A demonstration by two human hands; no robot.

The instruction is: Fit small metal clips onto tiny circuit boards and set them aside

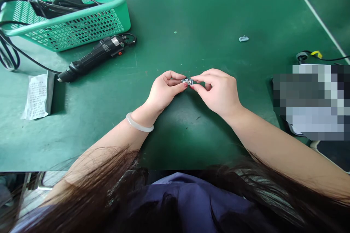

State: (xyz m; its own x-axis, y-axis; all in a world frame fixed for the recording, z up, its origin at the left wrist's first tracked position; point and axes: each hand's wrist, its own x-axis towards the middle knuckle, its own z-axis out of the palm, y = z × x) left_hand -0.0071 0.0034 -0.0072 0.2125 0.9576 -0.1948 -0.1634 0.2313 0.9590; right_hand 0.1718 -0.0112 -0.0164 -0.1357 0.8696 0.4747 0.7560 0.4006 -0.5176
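Note:
Between my two hands is a small grey part (187, 82) with metallic and dark details, held just above the green table. My left hand (166, 89), with a pale bangle (139, 123) on its wrist, pinches the part's left end between thumb and fingers. At the right end, the thumb and index finger of my right hand (218, 91) grip the same part. Its fine details are too small to make out. A similar small grey piece (244, 39) lies on the table farther back to the right.
A green basket (79, 25) with black cables stands at the back left. In front of it lie a black electric screwdriver (93, 58) and a wrapped packet with writing (38, 95). A pixelated object (314, 102) sits at the right on the green table (186, 145).

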